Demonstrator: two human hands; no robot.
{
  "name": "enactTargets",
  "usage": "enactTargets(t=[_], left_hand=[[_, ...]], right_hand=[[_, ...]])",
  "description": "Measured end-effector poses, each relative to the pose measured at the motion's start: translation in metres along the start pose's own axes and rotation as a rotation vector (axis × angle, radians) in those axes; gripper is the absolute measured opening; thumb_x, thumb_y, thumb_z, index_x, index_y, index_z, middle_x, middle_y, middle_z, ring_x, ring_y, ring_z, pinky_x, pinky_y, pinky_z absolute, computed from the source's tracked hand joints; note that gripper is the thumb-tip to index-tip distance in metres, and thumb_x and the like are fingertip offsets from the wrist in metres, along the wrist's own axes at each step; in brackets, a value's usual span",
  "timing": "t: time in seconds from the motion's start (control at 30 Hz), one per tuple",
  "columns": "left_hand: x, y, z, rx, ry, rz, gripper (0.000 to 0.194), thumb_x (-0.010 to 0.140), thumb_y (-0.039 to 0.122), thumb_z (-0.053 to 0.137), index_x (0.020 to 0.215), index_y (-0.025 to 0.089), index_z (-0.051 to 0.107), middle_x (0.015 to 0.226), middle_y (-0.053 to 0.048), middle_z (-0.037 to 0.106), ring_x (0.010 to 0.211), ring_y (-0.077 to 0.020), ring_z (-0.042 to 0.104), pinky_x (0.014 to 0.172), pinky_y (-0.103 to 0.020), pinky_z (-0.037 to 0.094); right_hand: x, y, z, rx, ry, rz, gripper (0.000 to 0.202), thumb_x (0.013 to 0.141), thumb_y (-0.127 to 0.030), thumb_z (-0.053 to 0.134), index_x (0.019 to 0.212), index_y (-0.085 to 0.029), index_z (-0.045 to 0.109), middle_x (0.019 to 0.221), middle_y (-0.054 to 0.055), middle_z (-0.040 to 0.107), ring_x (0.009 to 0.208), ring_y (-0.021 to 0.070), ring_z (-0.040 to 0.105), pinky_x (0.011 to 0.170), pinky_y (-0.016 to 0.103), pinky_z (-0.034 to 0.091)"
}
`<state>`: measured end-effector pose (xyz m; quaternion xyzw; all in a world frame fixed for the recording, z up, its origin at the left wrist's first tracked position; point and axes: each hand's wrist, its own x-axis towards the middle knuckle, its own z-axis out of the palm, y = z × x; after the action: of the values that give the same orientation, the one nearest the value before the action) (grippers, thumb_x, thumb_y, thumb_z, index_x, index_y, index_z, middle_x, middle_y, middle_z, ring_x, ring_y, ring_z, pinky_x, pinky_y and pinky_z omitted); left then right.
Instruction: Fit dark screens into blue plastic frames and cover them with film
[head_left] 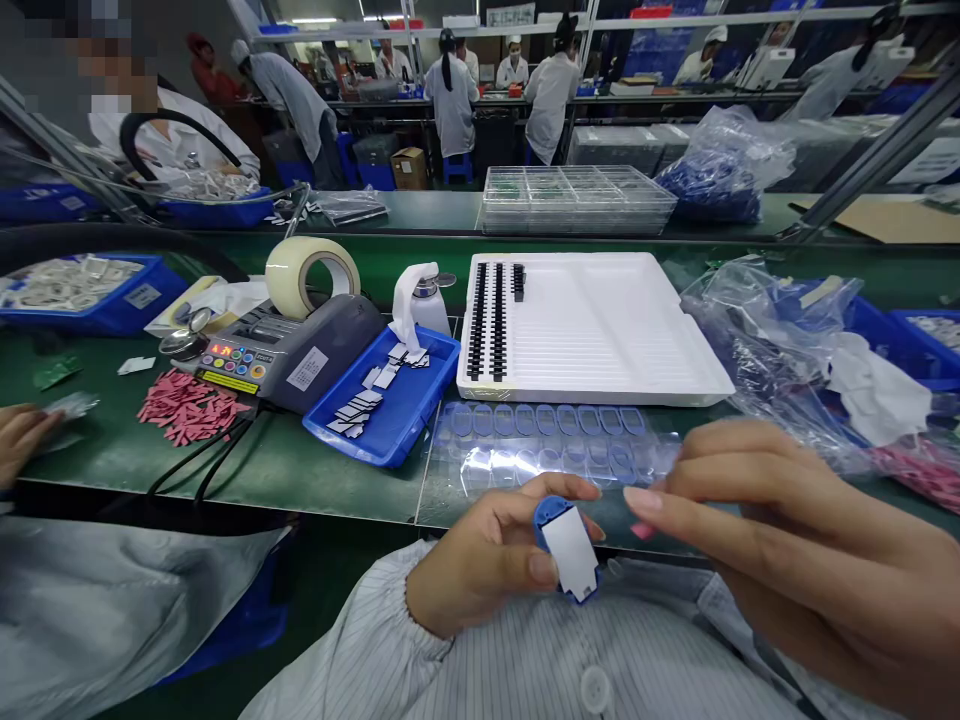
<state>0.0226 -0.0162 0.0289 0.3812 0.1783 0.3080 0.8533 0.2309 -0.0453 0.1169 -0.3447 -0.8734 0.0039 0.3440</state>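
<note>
At the near edge of the bench point(360, 488), the left hand point(491, 560) reaches up from a striped sleeve point(367, 640) with a gathered cuff, its thumb laid along the near side and its other fingers curled around the far side of a small blue piece point(549, 511). That hand grips the piece at its edges, tilted so that a white rectangular pad point(571, 552) on it faces the camera. From the lower right the right hand point(810, 550) stretches across, back upward, fingers extended and drawn together, pointing at the left one; a pink strip point(643, 529) shows at its fingertips, apparently pinched there, though blur hides the exact hold. The blue piece sits between the hands, held by the left alone, with the right fingertips near but apart from it. Just beyond it lies a clear sheet point(551, 445) with rounded outlines, and behind that a white tray point(592, 330).
</note>
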Motion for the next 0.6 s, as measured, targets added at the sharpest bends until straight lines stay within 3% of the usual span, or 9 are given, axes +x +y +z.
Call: enactTargets(t=[0.2, 0.4, 0.6], left_hand=[[0.000, -0.001, 0.000, 0.009, -0.029, 0.031, 0.037, 0.060, 0.045, 0.077, 0.085, 0.017, 0.074, 0.121, -0.011, 0.048, 0.104, -0.0269, 0.048, 0.093, -0.042, 0.041], [-0.001, 0.001, 0.001, -0.004, -0.043, 0.022, 0.037, 0.061, 0.046, 0.077, 0.086, 0.018, 0.074, 0.116, -0.008, 0.045, 0.101, -0.0244, 0.047, 0.093, -0.040, 0.039], [-0.002, 0.001, 0.002, -0.041, -0.075, 0.022, 0.035, 0.062, 0.044, 0.077, 0.088, 0.019, 0.074, 0.112, -0.006, 0.044, 0.094, -0.0198, 0.048, 0.079, -0.030, 0.043]], right_hand=[[0.005, -0.002, 0.019, 0.132, -0.097, 0.001, 0.030, 0.081, 0.002, 0.054, 0.106, -0.014, 0.058, 0.093, 0.004, 0.066, 0.086, 0.0158, 0.059, 0.074, 0.028, 0.051], [0.002, -0.003, 0.019, 0.090, -0.100, -0.002, 0.029, 0.081, 0.002, 0.052, 0.105, -0.013, 0.058, 0.095, 0.005, 0.065, 0.090, 0.0165, 0.055, 0.074, 0.028, 0.048], [0.001, -0.004, 0.019, 0.049, -0.120, -0.003, 0.030, 0.083, 0.002, 0.051, 0.109, -0.013, 0.057, 0.098, 0.005, 0.064, 0.092, 0.0175, 0.053, 0.075, 0.029, 0.048]])
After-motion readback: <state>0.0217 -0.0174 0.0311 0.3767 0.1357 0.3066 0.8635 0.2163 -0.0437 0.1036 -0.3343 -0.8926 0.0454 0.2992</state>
